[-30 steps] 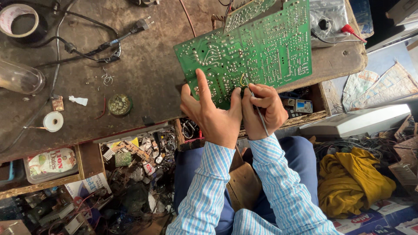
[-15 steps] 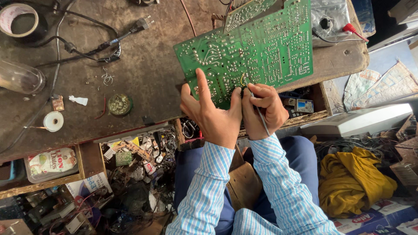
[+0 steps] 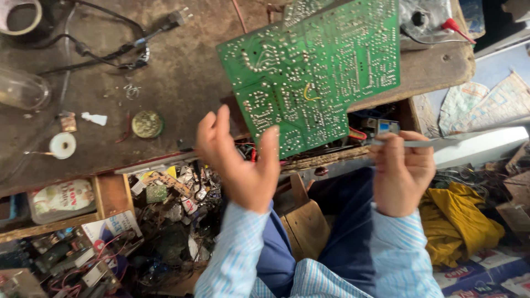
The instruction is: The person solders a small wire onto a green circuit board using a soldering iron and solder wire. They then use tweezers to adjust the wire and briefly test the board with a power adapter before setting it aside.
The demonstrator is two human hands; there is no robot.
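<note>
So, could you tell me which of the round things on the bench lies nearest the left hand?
The greenish round tin lid, lying flat on the bench just left of the left hand; the white solder reel and tape roll lie farther away.

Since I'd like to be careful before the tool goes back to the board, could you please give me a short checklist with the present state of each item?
1. Green circuit board lies solder side up on the workbench: ok.
2. Board fully supported: not ok, its lower corner overhangs the bench edge.
3. Left hand steadies the board: not ok, it is open just below the board's corner.
4. Right hand has a grip on the thin metal tool: ok.
5. Tool tip on a joint: not ok, tool is off the board.
6. Yellow wire loop intact: cannot tell.
</note>
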